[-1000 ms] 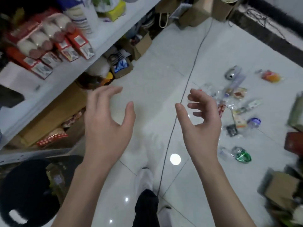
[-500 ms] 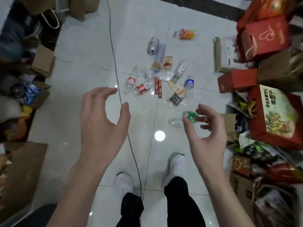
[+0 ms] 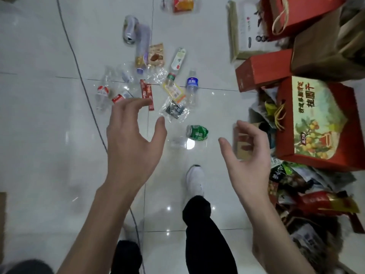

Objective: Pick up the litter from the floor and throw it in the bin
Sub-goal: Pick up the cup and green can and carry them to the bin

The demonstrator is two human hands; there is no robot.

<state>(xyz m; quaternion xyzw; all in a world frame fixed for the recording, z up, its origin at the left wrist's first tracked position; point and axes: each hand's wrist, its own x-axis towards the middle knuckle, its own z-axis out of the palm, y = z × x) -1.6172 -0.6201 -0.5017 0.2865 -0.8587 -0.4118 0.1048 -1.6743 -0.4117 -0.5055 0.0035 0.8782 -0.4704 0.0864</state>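
Litter lies scattered on the white tiled floor ahead of me. A crushed green can (image 3: 197,132) is nearest, with a clear wrapper with a dark label (image 3: 174,110), a red sachet (image 3: 147,93), a blue-label bottle (image 3: 192,86), a red-label bottle (image 3: 102,93) and a silver can (image 3: 130,29) beyond it. My left hand (image 3: 132,147) hovers open above the floor, left of the green can. My right hand (image 3: 248,157) is open too, to the can's right. Neither hand touches anything. No bin is in view.
Red gift boxes (image 3: 318,123) and paper bags (image 3: 331,50) stack along the right, with snack packets (image 3: 292,175) spilling below. A grey cable (image 3: 79,70) runs across the floor on the left. My white shoe (image 3: 195,179) is stepping forward.
My view has swung from the shelf to the litter pile and closed in on it. Both hands stay open and raised; my right foot has stepped forward.
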